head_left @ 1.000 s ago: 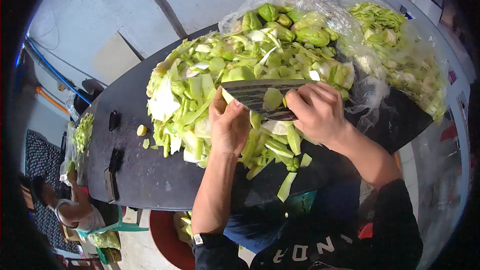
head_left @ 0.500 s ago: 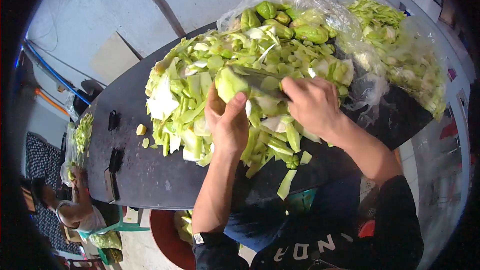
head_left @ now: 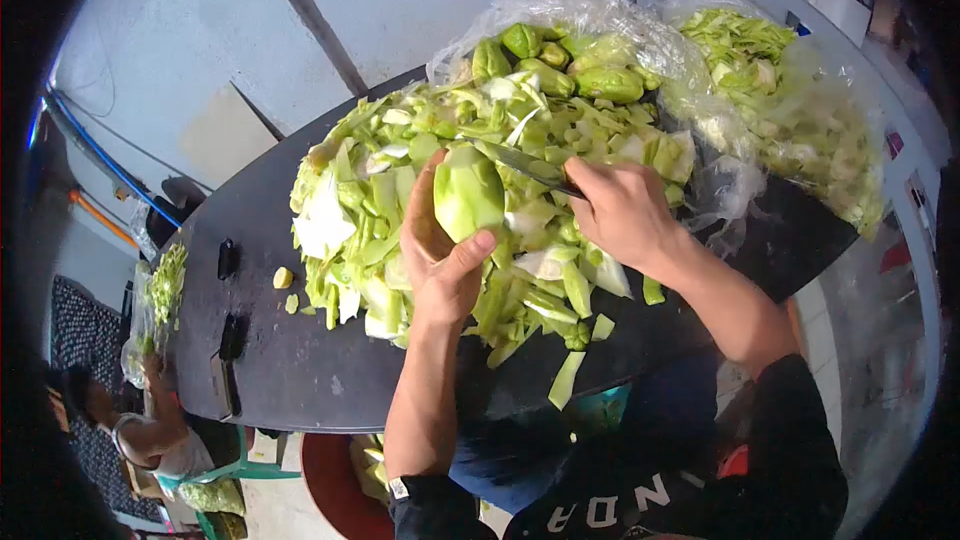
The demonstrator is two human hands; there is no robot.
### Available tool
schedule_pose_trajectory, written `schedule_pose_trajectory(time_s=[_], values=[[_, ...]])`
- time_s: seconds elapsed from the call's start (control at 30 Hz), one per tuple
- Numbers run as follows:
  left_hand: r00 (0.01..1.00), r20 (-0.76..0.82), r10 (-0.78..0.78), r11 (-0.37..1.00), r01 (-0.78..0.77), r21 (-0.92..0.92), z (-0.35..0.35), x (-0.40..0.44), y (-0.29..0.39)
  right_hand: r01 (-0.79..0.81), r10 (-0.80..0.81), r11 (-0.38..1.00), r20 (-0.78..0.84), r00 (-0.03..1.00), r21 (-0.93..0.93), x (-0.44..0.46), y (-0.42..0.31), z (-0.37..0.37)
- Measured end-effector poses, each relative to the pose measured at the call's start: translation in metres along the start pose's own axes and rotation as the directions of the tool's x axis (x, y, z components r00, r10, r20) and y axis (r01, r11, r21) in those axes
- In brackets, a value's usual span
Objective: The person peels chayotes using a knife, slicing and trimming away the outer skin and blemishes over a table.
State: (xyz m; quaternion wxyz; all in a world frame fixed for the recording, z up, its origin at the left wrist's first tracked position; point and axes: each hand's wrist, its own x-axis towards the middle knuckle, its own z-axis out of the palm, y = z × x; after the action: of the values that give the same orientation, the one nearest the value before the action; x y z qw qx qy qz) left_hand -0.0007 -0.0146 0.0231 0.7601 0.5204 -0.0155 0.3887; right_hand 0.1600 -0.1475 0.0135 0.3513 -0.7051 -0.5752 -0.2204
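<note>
A peeled pale green chayote [head_left: 468, 193] is held upright in my left hand [head_left: 440, 258], with the fingers behind it and the thumb at its lower side. My right hand [head_left: 630, 212] grips the handle of a knife [head_left: 525, 165]. The blade, seen nearly edge-on, points left to the top of the chayote. Beneath and behind both hands lies a large heap of green peels and cut pieces [head_left: 400, 190] on the dark table [head_left: 290, 370].
Whole chayotes [head_left: 610, 83] lie by crumpled clear plastic at the back. A clear bag of green pieces [head_left: 815, 140] stands at right. Small dark objects [head_left: 228, 258] lie at left. A red tub [head_left: 335, 485] is below the table edge. Another person [head_left: 160, 435] sits at far left.
The knife has turned from broad side to nearly edge-on, and the slice on its blade is no longer seen there. My left hand has turned the chayote upright. The view has shifted slightly.
</note>
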Motion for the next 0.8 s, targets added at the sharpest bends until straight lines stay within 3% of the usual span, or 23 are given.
schedule_pose_trajectory(time_s=[0.17,0.23,0.3,0.37,0.5,0.57,0.63,0.7,0.73,0.8], values=[[0.999,-0.032,-0.034,0.999,0.034,-0.009,-0.006,-0.001,-0.002,0.154,-0.149,0.987,-0.096,0.984,0.048,0.003,-0.018,-0.015],[0.999,0.028,-0.022,0.998,0.02,0.059,-0.005,0.0,-0.002,0.176,-0.167,0.981,-0.1,0.981,0.085,0.003,-0.018,-0.015],[0.998,-0.026,-0.061,0.996,0.063,0.07,0.001,-0.009,-0.001,-0.086,0.081,0.994,0.065,0.995,0.074,0.01,-0.005,-0.007],[0.996,0.054,-0.071,0.997,0.07,0.02,0.001,-0.003,-0.002,-0.097,0.095,0.995,0.077,0.992,0.014,0.009,0.004,-0.01],[0.997,0.021,-0.08,0.994,0.082,-0.075,-0.002,-0.003,-0.001,0.043,-0.042,0.998,-0.028,0.999,0.046,0.005,-0.009,-0.016],[0.995,-0.009,-0.096,0.993,0.095,-0.07,-0.004,-0.005,-0.001,0.213,-0.204,0.975,-0.111,0.973,0.071,0.005,-0.017,-0.021],[0.997,0.007,-0.078,0.995,0.079,-0.054,-0.004,-0.006,-0.004,0.196,-0.191,0.979,-0.08,0.978,0.059,0.004,-0.016,-0.014],[0.994,0.062,-0.085,0.993,0.089,-0.072,-0.003,-0.003,-0.001,-0.07,0.069,0.998,0.064,0.996,0.007,0.006,-0.006,-0.004],[0.993,0.084,-0.086,0.993,0.092,-0.079,-0.005,-0.002,-0.002,-0.113,0.109,0.993,0.096,0.989,0.038,0.003,-0.002,-0.005],[0.992,0.083,-0.098,0.99,0.106,-0.094,-0.007,-0.001,-0.002,-0.063,0.062,0.997,0.027,0.998,0.032,0.002,0.0,-0.006]])
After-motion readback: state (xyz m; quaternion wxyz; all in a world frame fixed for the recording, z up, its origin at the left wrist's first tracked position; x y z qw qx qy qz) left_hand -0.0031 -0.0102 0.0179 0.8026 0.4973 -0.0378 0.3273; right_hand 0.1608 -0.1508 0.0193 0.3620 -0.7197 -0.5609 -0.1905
